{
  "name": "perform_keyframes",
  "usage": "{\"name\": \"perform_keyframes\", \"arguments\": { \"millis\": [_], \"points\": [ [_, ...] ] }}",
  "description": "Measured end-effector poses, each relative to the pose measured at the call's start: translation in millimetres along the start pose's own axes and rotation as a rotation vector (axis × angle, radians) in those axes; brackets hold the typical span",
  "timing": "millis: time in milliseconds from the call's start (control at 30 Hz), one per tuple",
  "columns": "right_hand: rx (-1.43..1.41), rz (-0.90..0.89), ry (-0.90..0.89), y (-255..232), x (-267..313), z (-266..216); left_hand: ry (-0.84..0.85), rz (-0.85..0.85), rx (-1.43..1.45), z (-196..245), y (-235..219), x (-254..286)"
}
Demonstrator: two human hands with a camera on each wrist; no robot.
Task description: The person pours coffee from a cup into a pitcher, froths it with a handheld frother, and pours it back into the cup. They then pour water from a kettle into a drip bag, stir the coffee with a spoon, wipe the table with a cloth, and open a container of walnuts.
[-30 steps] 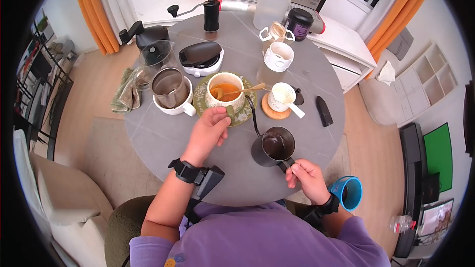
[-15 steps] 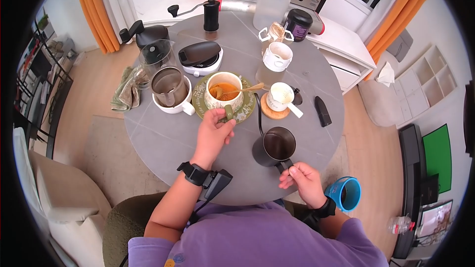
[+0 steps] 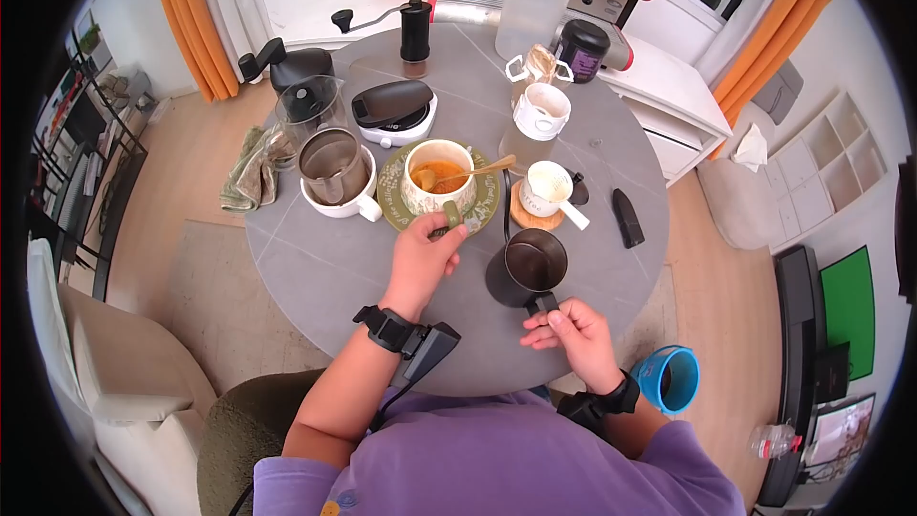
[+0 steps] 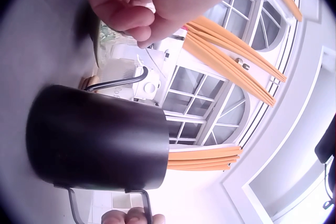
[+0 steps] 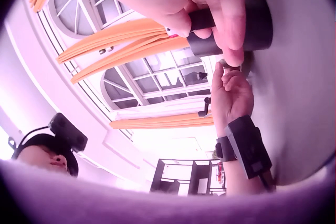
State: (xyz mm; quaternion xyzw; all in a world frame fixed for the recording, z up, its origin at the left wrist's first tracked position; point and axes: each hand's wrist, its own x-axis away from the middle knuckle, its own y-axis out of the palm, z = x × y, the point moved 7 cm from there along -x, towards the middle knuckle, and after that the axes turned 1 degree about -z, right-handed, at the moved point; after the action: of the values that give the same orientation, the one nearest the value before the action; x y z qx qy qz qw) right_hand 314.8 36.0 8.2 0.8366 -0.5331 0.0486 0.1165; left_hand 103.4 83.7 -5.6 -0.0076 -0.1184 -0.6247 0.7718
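Note:
My left hand pinches the green handle of a patterned cup, which sits on a green saucer. Orange-brown liquid is in the cup, and a wooden spoon leans over its rim. With its thumb over the handle, my right hand holds a black gooseneck kettle near the table's front. Dark inside, the kettle points its thin spout away from me, beside the saucer. In the left wrist view, the kettle's body stands upright close below the left hand, fingertips showing through its handle.
A white handled dripper cup stands on a wooden coaster, right of the spout. To the saucer's left is a white mug with a metal cup in it. Behind stand a scale, a hand grinder and a lidded glass.
The kettle has turned a little and shifted slightly away from me. The right hand's fingers have straightened somewhat along its handle. The left hand keeps its pinch on the cup handle.

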Motion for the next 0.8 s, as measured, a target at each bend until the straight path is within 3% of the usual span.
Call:
{"name": "perform_keyframes", "arguments": {
  "millis": [300, 400, 467, 600, 800],
  "points": [
    [0.227, -0.102, -0.02, 1, 6, -16, 0.102, 0.135, 0.089, -1, -11, -8],
    [0.315, 0.015, -0.05, -21, 10, -31, 0.121, 0.155, -0.047, 6, -16, -9],
    [0.389, 0.143, -0.214, -35, 11, -61, 0.139, 0.162, -0.009, 9, -17, -8],
    [0.43, 0.171, -0.331, -38, 6, -98, 0.179, 0.186, 0.088, 3, -21, -18],
    [0.588, -0.046, -0.425, 0, -26, -126, 0.234, 0.228, 0.258, 7, -24, -18]
  ]
}}
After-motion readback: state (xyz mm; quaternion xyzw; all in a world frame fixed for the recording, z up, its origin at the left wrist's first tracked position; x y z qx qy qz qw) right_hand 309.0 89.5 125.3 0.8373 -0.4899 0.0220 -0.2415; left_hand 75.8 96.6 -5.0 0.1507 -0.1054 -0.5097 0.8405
